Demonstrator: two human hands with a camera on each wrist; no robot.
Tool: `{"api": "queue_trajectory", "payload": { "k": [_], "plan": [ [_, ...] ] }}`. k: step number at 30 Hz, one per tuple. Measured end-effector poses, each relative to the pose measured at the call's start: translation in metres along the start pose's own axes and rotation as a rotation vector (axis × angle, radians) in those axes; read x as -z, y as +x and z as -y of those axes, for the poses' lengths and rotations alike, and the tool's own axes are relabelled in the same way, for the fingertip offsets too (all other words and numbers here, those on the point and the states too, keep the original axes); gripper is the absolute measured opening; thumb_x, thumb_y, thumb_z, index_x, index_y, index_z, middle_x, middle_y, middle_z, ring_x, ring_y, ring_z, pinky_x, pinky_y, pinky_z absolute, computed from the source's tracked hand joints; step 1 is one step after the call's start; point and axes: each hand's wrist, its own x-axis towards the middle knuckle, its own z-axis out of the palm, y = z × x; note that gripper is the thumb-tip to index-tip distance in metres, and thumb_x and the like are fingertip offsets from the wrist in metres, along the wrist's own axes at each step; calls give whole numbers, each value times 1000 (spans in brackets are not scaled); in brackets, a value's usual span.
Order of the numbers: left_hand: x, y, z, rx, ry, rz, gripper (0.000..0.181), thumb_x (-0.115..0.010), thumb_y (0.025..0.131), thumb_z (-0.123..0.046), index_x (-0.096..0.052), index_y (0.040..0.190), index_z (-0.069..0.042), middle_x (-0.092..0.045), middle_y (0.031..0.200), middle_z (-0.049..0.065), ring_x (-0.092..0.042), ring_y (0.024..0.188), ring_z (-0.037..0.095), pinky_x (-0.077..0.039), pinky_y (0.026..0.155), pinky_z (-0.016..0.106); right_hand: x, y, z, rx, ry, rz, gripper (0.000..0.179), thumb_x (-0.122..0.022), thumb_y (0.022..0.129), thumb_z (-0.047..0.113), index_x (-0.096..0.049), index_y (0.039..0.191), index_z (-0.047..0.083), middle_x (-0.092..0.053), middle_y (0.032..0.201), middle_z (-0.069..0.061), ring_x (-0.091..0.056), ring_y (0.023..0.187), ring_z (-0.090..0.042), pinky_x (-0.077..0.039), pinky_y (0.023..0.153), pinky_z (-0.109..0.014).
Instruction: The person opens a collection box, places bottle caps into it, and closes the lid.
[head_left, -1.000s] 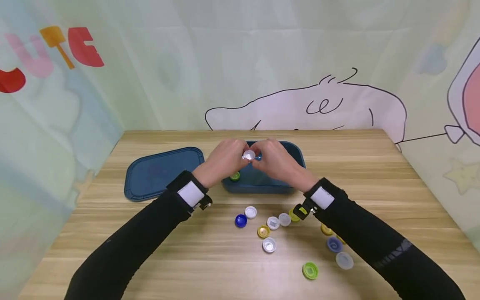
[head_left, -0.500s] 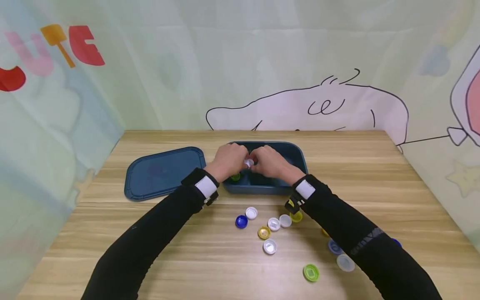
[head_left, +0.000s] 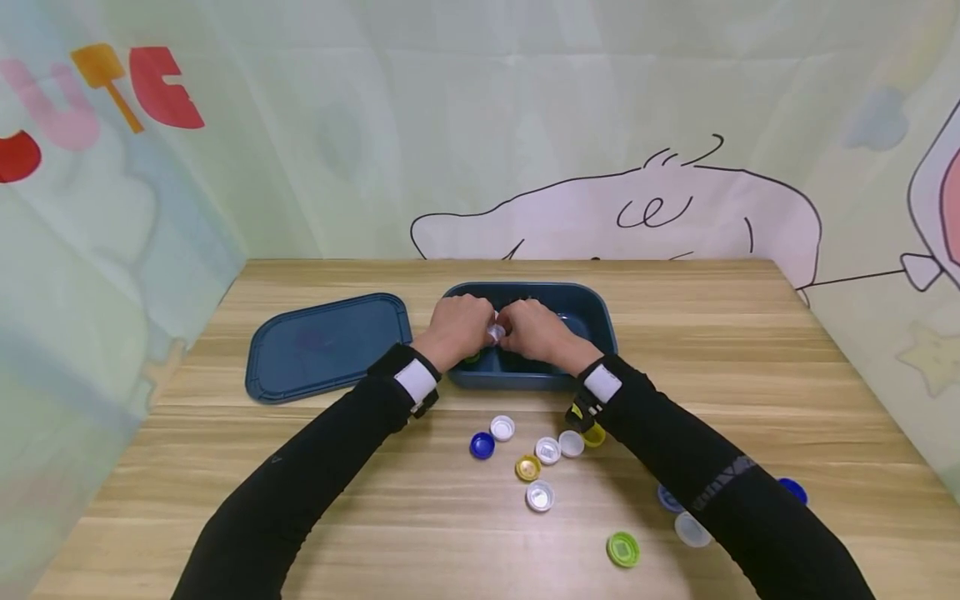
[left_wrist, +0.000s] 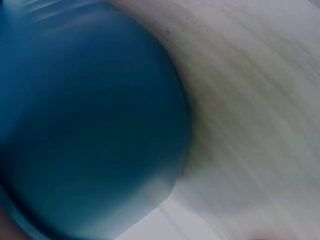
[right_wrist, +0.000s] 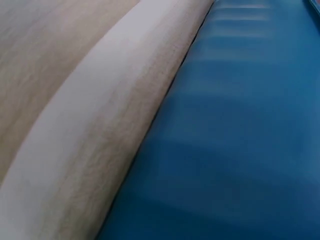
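Note:
Both hands meet low over the dark blue box [head_left: 528, 380] in the head view, knuckles up and fingertips pointing at each other. Between the fingertips of my left hand [head_left: 460, 327] and right hand [head_left: 537, 330] shows a small whitish bottle cap [head_left: 496, 332], pinched from both sides and partly covered by the fingers. A bit of a green cap [head_left: 472, 358] shows inside the box under the left hand. Both wrist views are filled mostly by the box's blue wall [left_wrist: 100, 115], close up and blurred, and neither shows the fingers.
A flat blue lid [head_left: 326, 346] lies left of the box. In front lie several loose caps, among them a dark blue cap [head_left: 482, 445], a white cap [head_left: 539, 496] and a green cap [head_left: 623, 549]. The right sleeve [head_left: 705, 475] passes above more caps. A printed curtain [head_left: 480, 125] hangs behind.
Both hands have come down and slightly nearer, from above the box to its opening, keeping the whitish cap between them. The loose caps and the lid stay put.

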Motion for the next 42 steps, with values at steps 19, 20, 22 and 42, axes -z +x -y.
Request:
{"api": "queue_trajectory", "payload": {
  "k": [19,20,22,42],
  "plan": [
    [-1,-1,1,37,11,21,23,-71,85,-34,-74,98,-15,-64,78,0,-56,66,17,-43,56,28,-4,-2,0,-51,47,-6,32,-68,85,10,-61,115,0,-67,95,-12,-61,74,-20,-52,69,-31],
    [-2,-1,1,38,7,23,23,-71,85,-34,-73,98,-15,-64,77,-1,-56,66,17,-43,56,28,-5,-2,0,-51,48,-5,32,-68,85,10,-61,115,0,-67,95,-12,-61,75,-19,-52,69,-31],
    [-2,-2,2,40,-1,26,22,-70,86,-34,-73,96,-15,-63,76,-1,-56,65,17,-44,57,29,-5,-2,1,-52,48,-7,33,-68,85,10,-60,115,1,-68,95,-11,-61,75,-19,-52,69,-31],
    [24,-36,-6,1,-58,-194,18,-61,92,-27,-73,98,-16,-66,88,1,-59,73,13,-45,53,26,7,-11,8,-56,33,-26,40,-64,90,25,-56,123,4,-65,102,-11,-61,83,-20,-50,72,-34]
  ]
}}
